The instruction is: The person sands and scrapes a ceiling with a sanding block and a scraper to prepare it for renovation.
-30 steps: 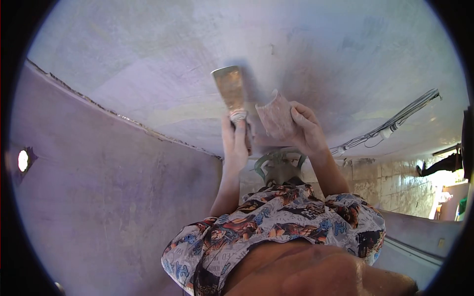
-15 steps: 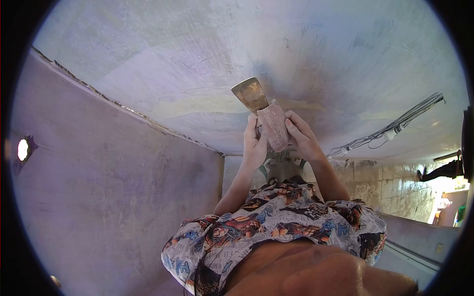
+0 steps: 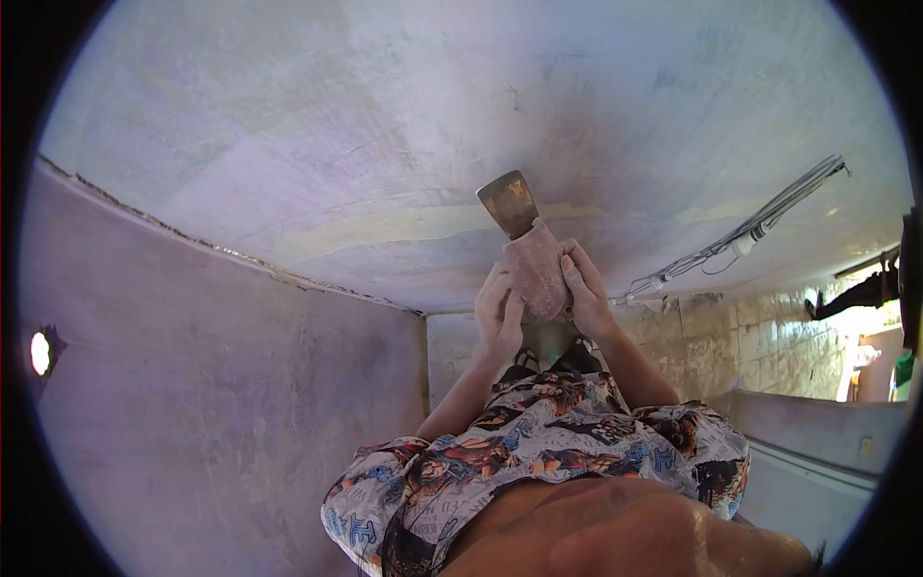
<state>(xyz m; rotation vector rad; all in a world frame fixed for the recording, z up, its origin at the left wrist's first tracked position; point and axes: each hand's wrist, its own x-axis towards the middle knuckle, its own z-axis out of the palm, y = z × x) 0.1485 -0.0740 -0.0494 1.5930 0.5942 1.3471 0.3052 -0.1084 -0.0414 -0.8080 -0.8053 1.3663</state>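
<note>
A putty knife with a flat metal blade [image 3: 509, 202] points up and slightly left, in front of the pale surface. Round its handle end sits a pinkish, dusty sheet or pad [image 3: 537, 273], rounded at the bottom. My left hand [image 3: 500, 310] grips the left side of this pad with bent fingers. On the right side my right hand [image 3: 585, 288] pinches it, thumb along the front. Both hands look dusty. The pad hides most of the handle and some fingertips.
A pale, patchy surface [image 3: 317, 125] spans the top, and a purplish wall [image 3: 240, 385] the left. Bundled cables [image 3: 769, 216] with white fittings run at the right. Beyond them, a person's dark-clothed leg [image 3: 856, 296] shows near a bright opening. A lit lamp [image 3: 39, 354] is at far left.
Both hands, with the knife and pad, have moved slightly down in view, and the blade has shifted right. The background has shifted a little left as the camera turned.
</note>
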